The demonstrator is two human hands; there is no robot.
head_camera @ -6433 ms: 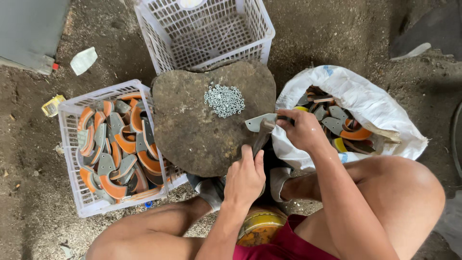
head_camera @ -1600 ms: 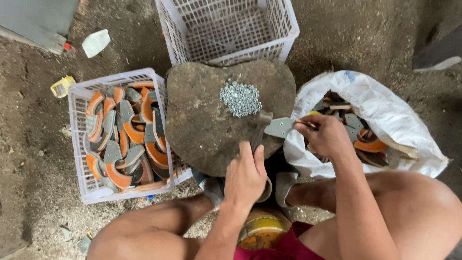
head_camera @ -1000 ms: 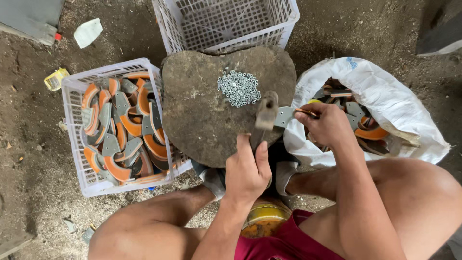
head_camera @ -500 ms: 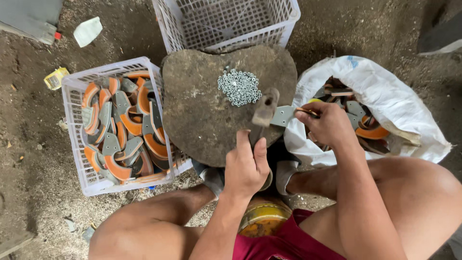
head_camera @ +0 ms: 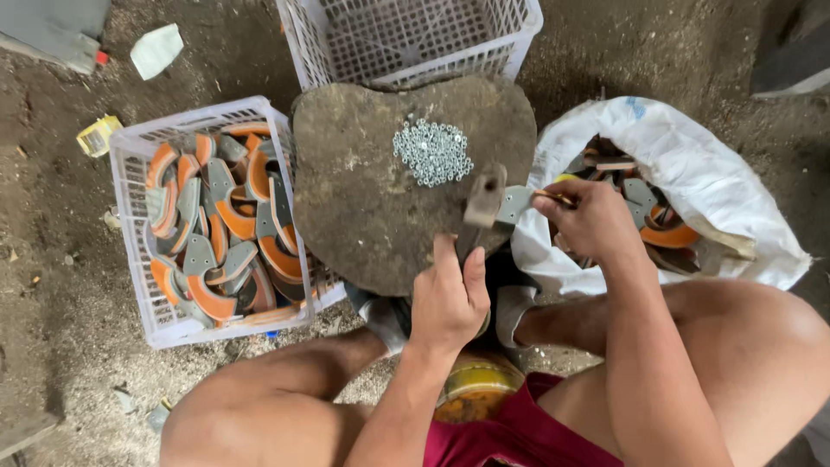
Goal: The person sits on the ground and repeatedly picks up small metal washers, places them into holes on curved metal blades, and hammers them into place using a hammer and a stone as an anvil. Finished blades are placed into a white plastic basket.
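My left hand (head_camera: 450, 298) grips the handle of a hammer (head_camera: 484, 195), whose head hovers over the near right edge of a round wooden block (head_camera: 372, 190). My right hand (head_camera: 588, 220) pinches a flat grey metal piece (head_camera: 517, 203) against that edge, right next to the hammer head, with a thin stick-like item between its fingers. A heap of small silvery washers (head_camera: 432, 151) lies on the block just above the hammer.
A white crate (head_camera: 130, 251) on the left holds several curved orange-and-grey parts (head_camera: 220, 233). An empty white crate (head_camera: 415, 39) stands behind the block. A white sack (head_camera: 692, 164) at the right holds similar parts. Dirt ground lies all around, with my bare knees below.
Since 1.6 s ago the hammer head has come up into view beside the metal piece. Over the last second both hands have barely moved.
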